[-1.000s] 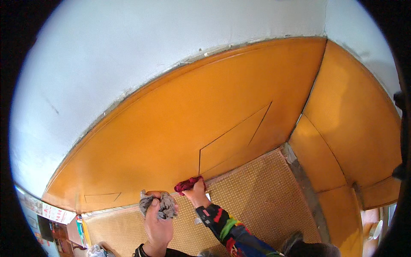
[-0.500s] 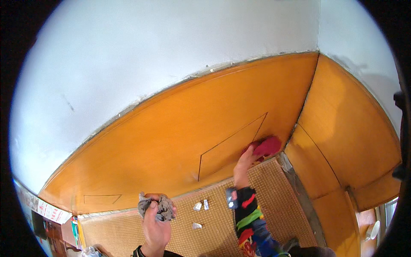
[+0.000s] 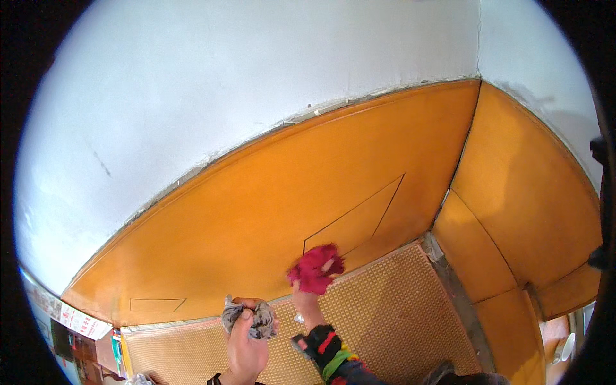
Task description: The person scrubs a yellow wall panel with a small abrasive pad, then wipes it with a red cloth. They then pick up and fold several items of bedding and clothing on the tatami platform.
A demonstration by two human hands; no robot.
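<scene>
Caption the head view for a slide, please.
Left hand gripping a crumpled grey cloth, right hand holding a red cloth before orange panelling.

A white sheet (image 3: 86,323) bears red print (image 3: 81,319) (seemingly characters, illegibly small).

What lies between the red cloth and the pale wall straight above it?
In the head view, the orange panel fills that stretch, including part of its dark-lined shape, up to a rough edge strip along the pale wall.

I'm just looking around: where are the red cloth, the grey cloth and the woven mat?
Red cloth (image 3: 312,272), head view: middle of its bunched fabric.
Grey cloth (image 3: 263,321), head view: its crumpled right side.
Woven mat (image 3: 404,301), head view: bare right part.
</scene>
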